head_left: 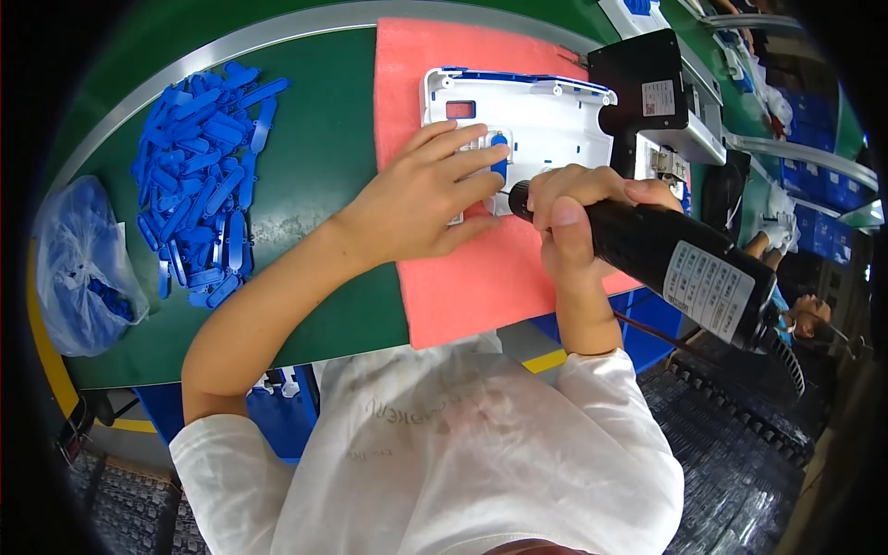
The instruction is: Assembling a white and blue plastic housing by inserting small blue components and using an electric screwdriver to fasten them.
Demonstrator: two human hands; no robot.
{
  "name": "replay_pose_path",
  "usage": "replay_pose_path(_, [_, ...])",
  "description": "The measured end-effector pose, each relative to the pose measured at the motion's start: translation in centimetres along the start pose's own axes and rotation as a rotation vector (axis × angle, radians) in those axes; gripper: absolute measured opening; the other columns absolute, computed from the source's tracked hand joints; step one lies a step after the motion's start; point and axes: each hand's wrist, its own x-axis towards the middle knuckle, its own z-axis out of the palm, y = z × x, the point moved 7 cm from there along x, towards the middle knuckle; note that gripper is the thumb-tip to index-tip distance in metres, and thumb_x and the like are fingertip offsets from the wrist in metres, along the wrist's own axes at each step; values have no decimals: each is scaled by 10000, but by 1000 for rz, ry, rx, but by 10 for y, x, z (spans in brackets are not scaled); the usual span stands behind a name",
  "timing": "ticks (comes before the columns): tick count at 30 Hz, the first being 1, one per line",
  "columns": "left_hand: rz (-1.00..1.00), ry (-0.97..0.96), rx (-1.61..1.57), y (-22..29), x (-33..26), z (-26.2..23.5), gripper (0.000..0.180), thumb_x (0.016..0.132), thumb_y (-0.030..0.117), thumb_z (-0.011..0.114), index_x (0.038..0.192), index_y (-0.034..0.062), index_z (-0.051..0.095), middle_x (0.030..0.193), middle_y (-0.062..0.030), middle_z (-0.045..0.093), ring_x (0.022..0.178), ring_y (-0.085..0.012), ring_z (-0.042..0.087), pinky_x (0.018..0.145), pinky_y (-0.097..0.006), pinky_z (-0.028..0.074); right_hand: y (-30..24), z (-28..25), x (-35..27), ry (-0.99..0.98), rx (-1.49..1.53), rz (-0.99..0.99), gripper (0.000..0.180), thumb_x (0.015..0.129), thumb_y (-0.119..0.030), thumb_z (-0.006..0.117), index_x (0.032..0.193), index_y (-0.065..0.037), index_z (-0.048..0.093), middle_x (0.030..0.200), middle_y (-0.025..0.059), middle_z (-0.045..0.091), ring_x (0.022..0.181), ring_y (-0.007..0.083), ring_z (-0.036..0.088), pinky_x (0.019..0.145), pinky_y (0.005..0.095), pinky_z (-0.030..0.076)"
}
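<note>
A white plastic housing (550,125) with blue edging lies hollow side up on a pink foam mat (481,296). My left hand (416,199) rests over its left part, fingers stretched out and slightly apart. The fingertips touch or nearly touch a small blue plastic piece (499,146) inside the housing. Wrapped around a black electric screwdriver (647,240), my right hand (578,199) holds the tool slanted, its nose toward the housing's near edge beside my left fingers. The bit's tip is too small to make out, and whether a screw sits under it cannot be seen.
A heap of blue plastic strips (203,176) covers the left of the green table (319,176). Beyond it lies a clear plastic bag (83,268) with blue parts inside. A black boxy device (638,79) stands right of the housing. A person (805,314) is at the far right.
</note>
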Motion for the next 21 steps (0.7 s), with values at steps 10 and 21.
replay_pose_path(10, [16,-2,100,8,-4,7,360,746,167,757,1048,18,629,1306,-138,566,1268,-376,473,1045,-506,380,-22,-33,4,363,115,-79,612,817,22,583,1331,-104,274,657,52,498,479,152,481,474,334,467])
replay_pose_path(21, [-919,275,-1232,-32,38,-92,327,836,312,728,961,16,664,914,-65,661,837,-187,643,720,-317,526,-73,-114,-10,463,418,-28,584,786,20,579,1305,-34,318,668,64,489,467,168,477,479,338,457])
